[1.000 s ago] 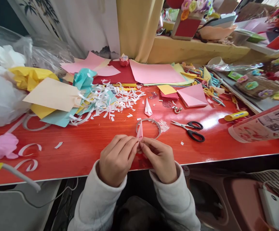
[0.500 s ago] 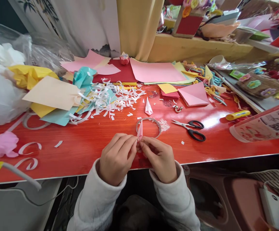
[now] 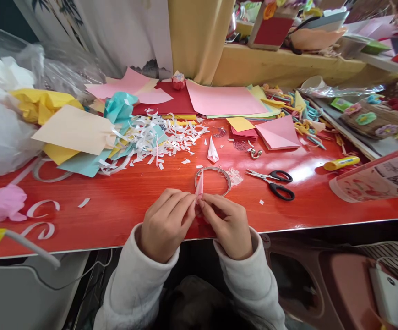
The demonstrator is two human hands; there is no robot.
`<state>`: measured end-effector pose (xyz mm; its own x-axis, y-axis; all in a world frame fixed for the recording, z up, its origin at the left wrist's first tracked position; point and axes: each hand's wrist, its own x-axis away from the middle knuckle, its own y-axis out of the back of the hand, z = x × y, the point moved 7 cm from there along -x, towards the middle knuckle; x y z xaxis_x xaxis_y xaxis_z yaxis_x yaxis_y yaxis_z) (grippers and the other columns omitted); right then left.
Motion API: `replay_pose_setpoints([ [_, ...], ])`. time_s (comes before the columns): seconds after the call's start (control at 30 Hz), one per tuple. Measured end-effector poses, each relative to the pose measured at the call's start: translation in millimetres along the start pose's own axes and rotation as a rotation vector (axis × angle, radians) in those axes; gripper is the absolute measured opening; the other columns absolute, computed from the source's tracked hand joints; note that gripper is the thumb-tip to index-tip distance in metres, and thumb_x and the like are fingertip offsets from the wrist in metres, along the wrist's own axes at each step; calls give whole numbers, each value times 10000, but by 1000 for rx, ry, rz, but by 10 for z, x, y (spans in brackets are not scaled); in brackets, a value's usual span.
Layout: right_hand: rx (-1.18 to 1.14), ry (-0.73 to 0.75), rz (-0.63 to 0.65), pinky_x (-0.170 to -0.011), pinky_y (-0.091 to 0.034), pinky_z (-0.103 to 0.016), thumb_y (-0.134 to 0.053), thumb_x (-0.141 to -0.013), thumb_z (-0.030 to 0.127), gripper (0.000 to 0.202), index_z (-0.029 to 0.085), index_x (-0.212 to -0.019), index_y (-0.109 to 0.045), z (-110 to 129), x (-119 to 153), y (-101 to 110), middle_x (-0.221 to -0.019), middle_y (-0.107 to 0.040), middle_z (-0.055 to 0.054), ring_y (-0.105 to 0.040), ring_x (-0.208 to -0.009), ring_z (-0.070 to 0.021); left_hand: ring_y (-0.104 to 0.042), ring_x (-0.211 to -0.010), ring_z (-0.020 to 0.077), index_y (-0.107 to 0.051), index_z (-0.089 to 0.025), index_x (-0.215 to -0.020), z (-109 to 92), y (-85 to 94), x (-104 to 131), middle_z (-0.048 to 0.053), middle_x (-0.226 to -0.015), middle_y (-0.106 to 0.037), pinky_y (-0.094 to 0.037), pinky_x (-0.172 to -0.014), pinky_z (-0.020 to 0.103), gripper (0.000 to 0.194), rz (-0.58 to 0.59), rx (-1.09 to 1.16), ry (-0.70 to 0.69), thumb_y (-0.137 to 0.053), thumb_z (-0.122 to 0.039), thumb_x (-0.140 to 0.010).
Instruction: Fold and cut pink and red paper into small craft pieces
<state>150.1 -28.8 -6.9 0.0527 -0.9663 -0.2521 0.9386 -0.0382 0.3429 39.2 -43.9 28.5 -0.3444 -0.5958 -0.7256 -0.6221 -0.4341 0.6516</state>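
Between my two hands is a small folded piece of pink paper (image 3: 200, 184), its narrow point upward and its lower end hidden by my fingertips. My left hand (image 3: 169, 220) pinches it from the left, fingers closed. From the right, my right hand (image 3: 226, 222) pinches the same lower end between thumb and fingers. Just beyond the fingertips a roll of clear tape (image 3: 229, 176) lies flat, partly behind the paper. Farther back rests another folded pink-and-white paper piece (image 3: 213, 151). Black-handled scissors (image 3: 273, 181) lie slightly apart to the right.
White paper shreds (image 3: 167, 137) heap at the back left beside coloured sheets (image 3: 77, 130). A stack of pink paper (image 3: 278, 133) sits back right, near a yellow marker (image 3: 341, 163) and a printed cup (image 3: 373, 176). The red table's (image 3: 116, 215) front edge runs under my wrists.
Both hands keep their pinch on the folded pink paper, with hardly any finger movement. The whole view has shifted very slightly.
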Motion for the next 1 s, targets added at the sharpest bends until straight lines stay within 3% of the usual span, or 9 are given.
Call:
replay_pose_setpoints([
  [0.4,-67,-44,-4,-630,-491,-244,-526,-800,210,139,169,-799,-659,-11,-5,12,-704,-646,-39,-589,-620,-121,-579,-773,148,-630,-108,-874,86,3,-6,66,-828,-679,-506,-731,285,127,51,182,63,-557,-82,-773],
  [0.73,-187,-129,63,-653,-511,-256,-515,-820,285,192,167,-835,-665,-108,17,-42,-735,-634,-47,-600,-667,-137,-560,-770,157,-636,-107,-822,63,5,-5,75,-797,-660,-496,-721,297,104,62,174,49,-579,-67,-745],
  [1.0,-250,-79,66,-665,-535,-256,-523,-817,234,193,209,-892,-699,-46,-11,-25,-784,-679,-38,-632,-686,-136,-554,-734,142,-622,-126,-805,60,29,-22,58,-763,-649,-487,-684,284,72,32,182,82,-562,-100,-772],
])
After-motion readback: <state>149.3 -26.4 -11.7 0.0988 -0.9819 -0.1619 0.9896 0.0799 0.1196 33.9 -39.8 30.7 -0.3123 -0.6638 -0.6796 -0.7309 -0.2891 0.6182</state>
